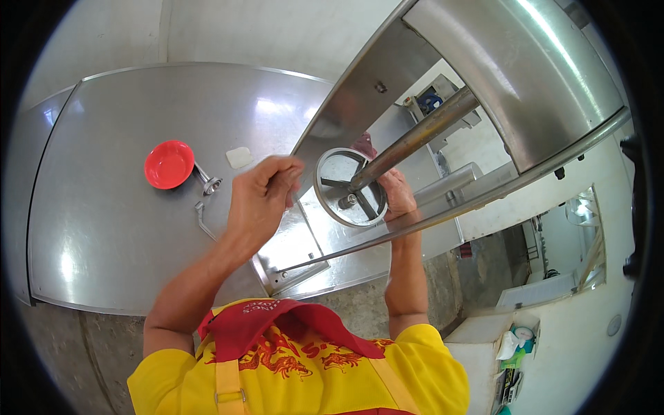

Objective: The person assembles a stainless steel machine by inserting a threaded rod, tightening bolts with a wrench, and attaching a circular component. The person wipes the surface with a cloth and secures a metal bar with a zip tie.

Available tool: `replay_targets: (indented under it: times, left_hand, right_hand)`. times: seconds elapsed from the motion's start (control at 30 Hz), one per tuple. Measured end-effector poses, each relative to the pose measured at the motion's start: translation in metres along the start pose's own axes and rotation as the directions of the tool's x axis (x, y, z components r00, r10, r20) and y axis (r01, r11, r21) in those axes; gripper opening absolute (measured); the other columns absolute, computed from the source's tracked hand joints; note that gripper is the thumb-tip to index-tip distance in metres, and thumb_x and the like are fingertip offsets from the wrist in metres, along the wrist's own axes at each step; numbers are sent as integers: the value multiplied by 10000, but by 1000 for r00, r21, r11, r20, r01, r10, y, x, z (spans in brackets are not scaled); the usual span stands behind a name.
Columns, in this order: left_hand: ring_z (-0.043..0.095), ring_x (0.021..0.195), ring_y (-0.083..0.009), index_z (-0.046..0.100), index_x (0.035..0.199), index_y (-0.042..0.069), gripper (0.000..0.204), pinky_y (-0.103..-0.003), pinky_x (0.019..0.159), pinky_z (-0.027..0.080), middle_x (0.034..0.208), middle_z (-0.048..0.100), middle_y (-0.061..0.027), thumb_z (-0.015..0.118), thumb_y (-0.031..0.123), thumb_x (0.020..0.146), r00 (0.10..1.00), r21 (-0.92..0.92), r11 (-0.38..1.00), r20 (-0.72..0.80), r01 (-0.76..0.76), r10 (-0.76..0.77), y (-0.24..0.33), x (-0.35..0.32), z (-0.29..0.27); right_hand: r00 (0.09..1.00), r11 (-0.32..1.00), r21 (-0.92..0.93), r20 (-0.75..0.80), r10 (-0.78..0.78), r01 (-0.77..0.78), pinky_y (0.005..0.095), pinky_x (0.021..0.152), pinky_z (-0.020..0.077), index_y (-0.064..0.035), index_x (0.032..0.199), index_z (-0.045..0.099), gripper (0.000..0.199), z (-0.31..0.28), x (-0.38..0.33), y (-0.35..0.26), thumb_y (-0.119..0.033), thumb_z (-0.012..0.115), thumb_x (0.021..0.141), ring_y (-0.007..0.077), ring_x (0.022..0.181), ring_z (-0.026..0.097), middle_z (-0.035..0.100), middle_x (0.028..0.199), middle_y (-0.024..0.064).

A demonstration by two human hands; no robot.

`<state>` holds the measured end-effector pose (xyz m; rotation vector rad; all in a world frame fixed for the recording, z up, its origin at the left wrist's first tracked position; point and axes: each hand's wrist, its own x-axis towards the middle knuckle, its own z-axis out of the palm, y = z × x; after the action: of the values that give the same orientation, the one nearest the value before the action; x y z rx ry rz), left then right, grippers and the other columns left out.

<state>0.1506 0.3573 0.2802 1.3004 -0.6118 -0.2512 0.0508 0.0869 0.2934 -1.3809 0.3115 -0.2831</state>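
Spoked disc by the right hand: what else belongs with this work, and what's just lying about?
Likely in the job:
- spoked metal disc, right hand at its rim
- metal rod meeting it

Seemingly lying about:
- red bowl
- white square
- flanged metal part, possibly related
- bent metal piece, likewise

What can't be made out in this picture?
- Head view: whether the left hand holds anything small; its curled fingers and motion blur hide it.
- Head view: the right hand's fingertips, hidden behind the spoked metal ring and rod.
- Head view: what the dark red thing is, partly covered.
- Head view: the metal housing's top, cut off by the upper edge.
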Motion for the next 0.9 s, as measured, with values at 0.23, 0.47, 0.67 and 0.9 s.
replay_targets:
  times: [0.23, 0.47, 0.67, 0.9]
  left_hand:
    - [547, 513, -107, 607, 853, 6, 558, -269, 456, 407, 618, 551, -23, 462, 495, 1080, 961, 17, 974, 154, 228, -228, -3, -13, 24]
    - [537, 463, -147, 540, 702, 11, 614, -316, 484, 431, 566, 499, -45, 448, 495, 1069, 903, 5, 963, 348, 269, -254, -2, 15, 2]
    - [447, 452, -81, 555, 779, 50, 516, -264, 416, 327, 620, 479, 2, 487, 477, 1060, 867, -4, 940, 388, 342, -314, -9, 7, 0]
    - [438, 460, -85, 553, 798, 43, 459, -274, 425, 341, 613, 460, -3, 462, 403, 1069, 812, -3, 872, 366, 490, -455, -60, -15, -5]
  right_hand:
    - [995, 999, -20, -84, 48, -50, 274, 855, 547, 25, 1154, 705, 261, 6, -7, 0, -174, 626, 1004, 140, 958, 679, 724, 1057, 71]
    - [973, 972, -234, -220, -71, 18, 321, 1170, 325, 54, 1383, 584, 458, 47, -43, -8, -249, 566, 1039, 203, 1366, 474, 530, 1474, 100]
    - [964, 968, -252, -253, -76, 10, 297, 1049, 419, 36, 1301, 625, 374, 53, -53, 0, -228, 572, 1042, 174, 1219, 566, 629, 1313, 96]
    - [984, 944, -319, -175, 34, -89, 230, 765, 501, -10, 1154, 710, 304, 0, -41, 80, -268, 578, 1060, 72, 878, 611, 697, 998, -8]
